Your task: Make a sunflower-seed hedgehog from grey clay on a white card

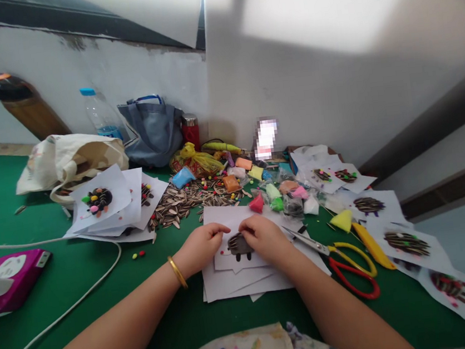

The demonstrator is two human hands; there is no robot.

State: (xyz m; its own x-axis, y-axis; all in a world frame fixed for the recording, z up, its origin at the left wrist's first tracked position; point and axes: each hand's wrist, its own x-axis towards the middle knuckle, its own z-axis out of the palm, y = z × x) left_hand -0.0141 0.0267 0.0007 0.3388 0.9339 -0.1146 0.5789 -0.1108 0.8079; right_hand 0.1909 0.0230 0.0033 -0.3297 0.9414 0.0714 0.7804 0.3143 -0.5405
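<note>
My left hand (202, 246), with a gold bangle on its wrist, rests curled on a stack of white paper sheets (244, 277), its fingers pressed together at the top left of a dark hedgehog-shaped picture (239, 245). My right hand (265, 237) is curled too, with its fingertips pinched on the picture's upper right edge. What either pinch holds is too small to see. A pile of striped sunflower seeds (185, 201) lies just behind the paper.
Red-and-yellow scissors (343, 265) lie to the right, beside a yellow cone (342, 220) and several finished seed pictures (406, 243). Packets of coloured clay (274, 192) sit behind. On the left are more pictures (101, 200), a white cable (82, 295), a purple box (13, 278), bags and a bottle (102, 116).
</note>
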